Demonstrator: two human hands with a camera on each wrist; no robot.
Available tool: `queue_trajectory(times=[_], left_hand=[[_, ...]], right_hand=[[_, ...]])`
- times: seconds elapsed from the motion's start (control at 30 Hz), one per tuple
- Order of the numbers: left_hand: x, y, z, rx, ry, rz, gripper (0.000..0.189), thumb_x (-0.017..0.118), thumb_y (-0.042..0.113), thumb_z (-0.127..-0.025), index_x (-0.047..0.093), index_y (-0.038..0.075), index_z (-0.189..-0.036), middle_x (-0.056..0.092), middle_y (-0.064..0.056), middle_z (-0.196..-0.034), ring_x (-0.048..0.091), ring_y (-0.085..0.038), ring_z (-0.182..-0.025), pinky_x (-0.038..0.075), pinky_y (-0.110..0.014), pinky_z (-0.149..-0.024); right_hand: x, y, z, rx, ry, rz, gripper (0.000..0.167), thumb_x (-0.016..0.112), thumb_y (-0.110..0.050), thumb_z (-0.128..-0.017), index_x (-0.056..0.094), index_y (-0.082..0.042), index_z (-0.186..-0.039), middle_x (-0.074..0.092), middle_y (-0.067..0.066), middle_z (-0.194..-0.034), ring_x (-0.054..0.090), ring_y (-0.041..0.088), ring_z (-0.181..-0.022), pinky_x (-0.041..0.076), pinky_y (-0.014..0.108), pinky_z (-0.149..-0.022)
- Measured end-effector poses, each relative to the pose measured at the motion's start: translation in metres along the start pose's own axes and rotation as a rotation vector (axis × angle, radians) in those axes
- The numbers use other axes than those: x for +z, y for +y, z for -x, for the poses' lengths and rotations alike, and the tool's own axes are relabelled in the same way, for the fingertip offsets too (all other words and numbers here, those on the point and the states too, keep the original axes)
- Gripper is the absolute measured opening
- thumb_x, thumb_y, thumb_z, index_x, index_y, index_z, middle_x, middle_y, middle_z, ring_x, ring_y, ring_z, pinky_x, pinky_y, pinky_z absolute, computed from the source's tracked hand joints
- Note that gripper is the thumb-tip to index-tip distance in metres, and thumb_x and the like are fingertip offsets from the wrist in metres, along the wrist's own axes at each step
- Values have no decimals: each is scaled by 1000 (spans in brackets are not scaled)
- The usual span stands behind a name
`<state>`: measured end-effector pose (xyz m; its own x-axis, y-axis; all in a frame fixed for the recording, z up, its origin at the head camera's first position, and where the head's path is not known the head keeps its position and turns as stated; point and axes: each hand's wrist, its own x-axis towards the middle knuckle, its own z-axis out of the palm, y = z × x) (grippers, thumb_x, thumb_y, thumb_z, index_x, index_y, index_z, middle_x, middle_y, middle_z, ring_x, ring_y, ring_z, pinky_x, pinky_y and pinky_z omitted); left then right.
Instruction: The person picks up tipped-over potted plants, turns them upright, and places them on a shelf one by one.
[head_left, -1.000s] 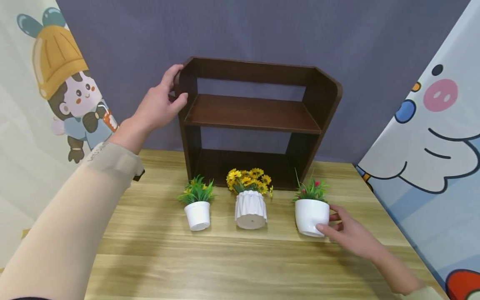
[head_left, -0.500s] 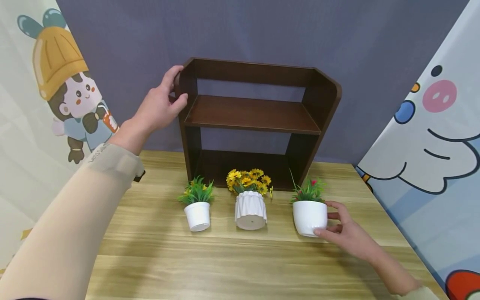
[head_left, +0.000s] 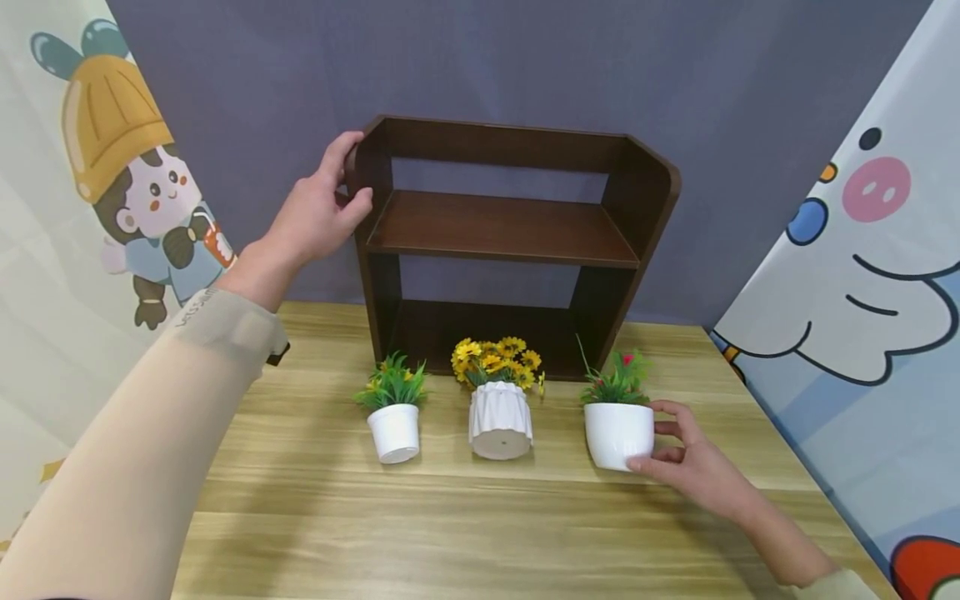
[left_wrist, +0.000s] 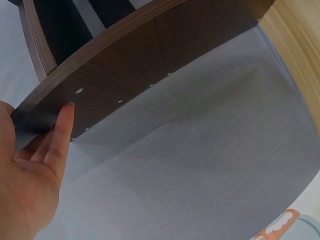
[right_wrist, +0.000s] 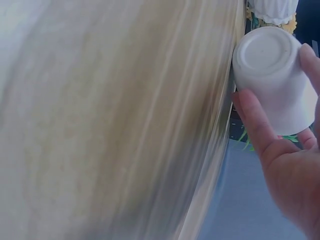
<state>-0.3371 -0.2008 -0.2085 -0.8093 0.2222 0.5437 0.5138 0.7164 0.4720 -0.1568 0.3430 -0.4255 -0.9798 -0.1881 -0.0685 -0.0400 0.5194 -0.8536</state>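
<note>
My left hand (head_left: 318,208) holds the upper left side panel of a dark brown two-tier wooden shelf (head_left: 502,225). In the left wrist view, its fingers lie along the outer face of that panel (left_wrist: 125,65). With thumb and fingers, my right hand (head_left: 701,467) grips a smooth white pot of a potted plant (head_left: 618,435) that has green leaves and red buds. The right wrist view shows the pot's underside (right_wrist: 265,50) facing the camera. Whether this pot touches the table cannot be told.
Left of the held pot, a potted plant with yellow daisies (head_left: 498,417) in a ribbed white pot lies with its base towards me. Further left is a small green potted plant (head_left: 395,429). Everything stands or lies on a wood-grain table (head_left: 450,533), before a grey-blue cloth backdrop (head_left: 510,58).
The right hand has shifted the potted plant slightly left and turned it a little, mostly in the first half second. My left hand keeps its place on the shelf.
</note>
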Motion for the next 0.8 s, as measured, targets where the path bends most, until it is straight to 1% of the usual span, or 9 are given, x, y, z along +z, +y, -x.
queue_trajectory(times=[0.13, 0.27, 0.37, 0.5, 0.67, 0.8], left_hand=[[0, 0, 0, -5, 2, -5, 70, 51, 32, -110, 21, 33, -173, 64, -19, -154, 73, -39, -100, 50, -47, -84], [1, 0, 0, -4, 3, -6, 70, 51, 33, -110, 20, 34, -174, 65, -19, -153, 72, -38, -97, 49, -46, -81], [0, 1, -1, 0, 8, -5, 70, 50, 33, -110, 21, 34, -173, 66, -18, -152, 71, -38, -96, 48, -45, -81], [0, 1, -1, -6, 11, -2, 70, 50, 33, -109, 21, 35, -173, 65, -17, -153, 72, -38, -99, 49, -45, -82], [0, 1, -1, -11, 9, -3, 70, 51, 32, -109, 21, 35, -173, 66, -18, -152, 72, -38, -102, 50, -46, -83], [1, 1, 0, -9, 5, -5, 70, 50, 32, -110, 20, 35, -173, 66, -19, -151, 71, -37, -101, 49, -44, -81]], right_hand=[[0, 1, -1, -27, -3, -45, 92, 84, -13, -98, 19, -13, -164, 41, 42, -155, 74, 41, -117, 64, 36, -80], [0, 1, -2, -46, -12, -77, 92, 83, -11, -97, 20, -14, -164, 43, 43, -155, 72, 45, -122, 64, 37, -84], [-1, 0, -3, -63, -22, -105, 92, 83, -9, -97, 19, -14, -163, 43, 42, -156, 69, 48, -126, 64, 36, -86], [-1, -1, -5, -81, -35, -133, 92, 83, -6, -96, 17, -10, -161, 41, 41, -157, 67, 49, -128, 64, 35, -87], [-1, -2, -8, -68, -38, -149, 93, 83, -5, -95, 15, -10, -158, 38, 40, -159, 66, 48, -130, 64, 34, -87], [1, -3, -9, -40, -32, -162, 90, 82, -8, -97, 16, -10, -158, 37, 39, -160, 63, 51, -134, 63, 34, -89]])
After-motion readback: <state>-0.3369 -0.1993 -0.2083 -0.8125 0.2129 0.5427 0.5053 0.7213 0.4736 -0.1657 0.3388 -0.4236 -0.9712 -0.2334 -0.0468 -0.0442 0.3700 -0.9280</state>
